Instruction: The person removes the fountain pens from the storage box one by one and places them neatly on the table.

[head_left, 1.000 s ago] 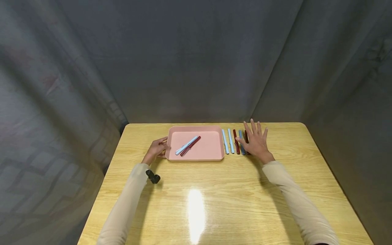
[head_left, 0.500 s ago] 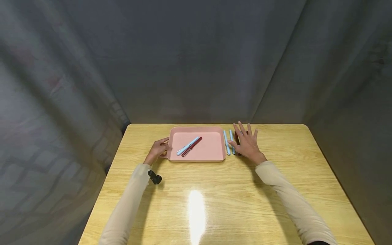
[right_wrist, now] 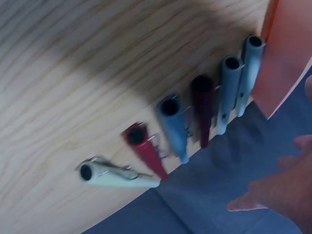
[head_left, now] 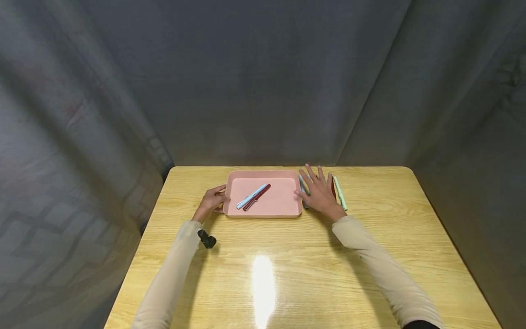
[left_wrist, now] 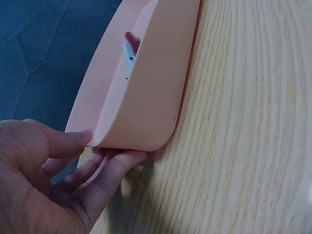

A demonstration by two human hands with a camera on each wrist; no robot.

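Left hand (head_left: 211,200) pinching tray (head_left: 287,213) rim, right hand (head_left: 319,193) flat, fingers spread over pens (right_wrist: 202,114); risk scattering them.

A wooden table (head_left: 287,274) with pale grain and rounded corners stands against grey draped curtains (head_left: 263,82) on three sides; a bright glare of light (head_left: 263,285) lies near its front edge
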